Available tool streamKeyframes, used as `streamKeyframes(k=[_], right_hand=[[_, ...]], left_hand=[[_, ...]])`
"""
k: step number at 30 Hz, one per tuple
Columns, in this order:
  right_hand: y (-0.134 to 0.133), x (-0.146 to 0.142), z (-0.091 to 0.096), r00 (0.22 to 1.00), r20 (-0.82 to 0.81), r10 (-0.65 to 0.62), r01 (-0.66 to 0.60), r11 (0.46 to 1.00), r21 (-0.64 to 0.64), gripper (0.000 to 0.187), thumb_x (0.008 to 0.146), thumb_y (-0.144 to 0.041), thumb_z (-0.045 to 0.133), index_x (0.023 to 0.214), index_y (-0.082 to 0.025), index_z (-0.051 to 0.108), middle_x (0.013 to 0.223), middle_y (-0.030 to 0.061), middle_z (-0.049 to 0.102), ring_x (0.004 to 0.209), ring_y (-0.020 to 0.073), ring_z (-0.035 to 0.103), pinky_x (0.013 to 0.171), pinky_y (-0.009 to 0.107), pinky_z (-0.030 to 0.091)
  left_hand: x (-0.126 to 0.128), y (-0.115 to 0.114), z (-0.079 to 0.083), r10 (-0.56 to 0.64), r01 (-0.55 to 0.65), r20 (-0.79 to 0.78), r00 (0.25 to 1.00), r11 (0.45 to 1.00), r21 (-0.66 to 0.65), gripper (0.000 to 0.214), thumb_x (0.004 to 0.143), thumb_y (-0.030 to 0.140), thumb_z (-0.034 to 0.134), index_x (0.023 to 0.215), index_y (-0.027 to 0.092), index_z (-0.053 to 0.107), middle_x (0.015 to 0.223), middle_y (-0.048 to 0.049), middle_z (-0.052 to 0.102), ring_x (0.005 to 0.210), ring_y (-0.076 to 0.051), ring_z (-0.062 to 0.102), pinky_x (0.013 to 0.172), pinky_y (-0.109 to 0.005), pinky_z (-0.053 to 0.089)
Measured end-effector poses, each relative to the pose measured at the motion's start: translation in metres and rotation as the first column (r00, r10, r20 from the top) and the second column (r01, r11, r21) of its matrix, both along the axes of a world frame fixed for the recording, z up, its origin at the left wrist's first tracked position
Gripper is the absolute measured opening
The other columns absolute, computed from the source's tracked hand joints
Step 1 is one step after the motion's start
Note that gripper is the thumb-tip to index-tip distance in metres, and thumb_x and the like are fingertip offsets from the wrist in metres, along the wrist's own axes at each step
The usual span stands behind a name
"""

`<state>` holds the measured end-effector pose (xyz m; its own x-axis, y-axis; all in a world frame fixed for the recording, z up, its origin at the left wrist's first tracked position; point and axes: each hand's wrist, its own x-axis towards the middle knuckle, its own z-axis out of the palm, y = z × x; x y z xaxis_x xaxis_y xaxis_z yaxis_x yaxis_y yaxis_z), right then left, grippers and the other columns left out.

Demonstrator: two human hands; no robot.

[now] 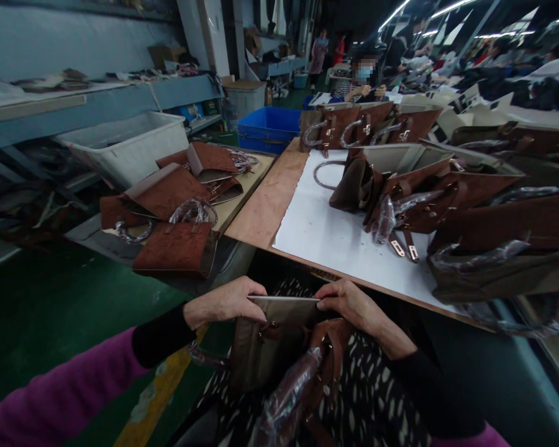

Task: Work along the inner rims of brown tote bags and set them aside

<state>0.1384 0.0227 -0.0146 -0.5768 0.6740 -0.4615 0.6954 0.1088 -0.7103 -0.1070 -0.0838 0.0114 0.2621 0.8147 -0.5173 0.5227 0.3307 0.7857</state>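
Observation:
A brown handbag (265, 357) with an olive-grey lining lies in my lap, its mouth facing up. My left hand (230, 303) pinches the left end of the bag's pale top edge between thumb and fingers. At the right end of that same edge, my right hand (354, 305) grips with thumb and bent fingers. The edge runs straight between both hands. A plastic-wrapped handle (291, 394) hangs over the near side, beside brown straps with metal fittings. The bag's underside is hidden against the patterned apron (372, 385).
Several brown handbags with wrapped handles stand on the table (265, 208) ahead and right, partly on white paper (307, 230). More brown bags (177, 248) lie on a low stand at left. Behind are a white bin (125, 146) and blue crate (270, 127). A masked person (366, 90) sits across.

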Motion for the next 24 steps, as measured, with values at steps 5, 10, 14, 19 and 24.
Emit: streamKeyframes(k=[5,10,14,19,24], right_hand=[[0.003,0.001,-0.003,0.999,-0.038,0.018,-0.019,0.999,-0.034,0.016,0.065,-0.027,0.057,0.070,-0.019,0.070,0.063,-0.0014,0.064,0.066,0.0156,0.055,0.063,0.025,0.040],[0.002,0.000,-0.002,0.999,-0.023,0.047,-0.048,0.998,-0.047,0.016,0.066,-0.027,0.055,0.069,-0.018,0.067,0.062,-0.0020,0.060,0.065,0.0147,0.051,0.062,0.024,0.038],[0.001,-0.002,0.001,0.999,-0.019,0.047,-0.048,0.998,-0.040,0.015,0.065,-0.027,0.055,0.069,-0.018,0.066,0.062,-0.0021,0.058,0.065,0.0147,0.050,0.062,0.025,0.037],[0.001,0.000,-0.002,0.999,-0.017,0.045,-0.046,0.998,-0.039,0.013,0.065,-0.028,0.056,0.068,-0.019,0.066,0.063,-0.0028,0.059,0.065,0.0148,0.051,0.064,0.025,0.038],[-0.003,0.002,-0.001,0.999,-0.033,0.030,-0.031,0.999,-0.025,0.014,0.064,-0.028,0.055,0.067,-0.020,0.066,0.062,-0.0026,0.059,0.065,0.0152,0.051,0.065,0.025,0.038]], left_hand=[[0.002,-0.003,-0.006,0.074,-0.074,0.109,0.991,0.997,-0.003,0.035,0.060,0.032,0.065,0.090,0.013,0.066,0.074,0.0019,0.060,0.069,-0.014,0.050,0.057,-0.020,0.034],[-0.001,-0.010,-0.013,0.142,-0.141,0.202,0.969,0.990,-0.021,0.033,0.066,0.034,0.061,0.088,0.011,0.068,0.069,0.0014,0.057,0.063,-0.013,0.047,0.056,-0.020,0.033],[-0.002,-0.013,-0.013,0.102,-0.114,0.187,0.977,0.992,0.057,0.034,0.075,0.039,0.053,0.085,0.010,0.067,0.064,0.0016,0.051,0.059,-0.011,0.040,0.055,-0.020,0.029],[0.000,-0.013,-0.011,0.072,-0.090,0.156,0.985,0.990,0.110,0.035,0.081,0.039,0.045,0.079,0.011,0.065,0.060,0.0021,0.044,0.057,-0.010,0.034,0.053,-0.020,0.026],[-0.001,-0.014,-0.012,0.048,-0.060,0.162,0.986,0.996,0.067,0.035,0.082,0.041,0.044,0.077,0.011,0.062,0.057,0.0034,0.035,0.052,-0.008,0.027,0.048,-0.021,0.020]])
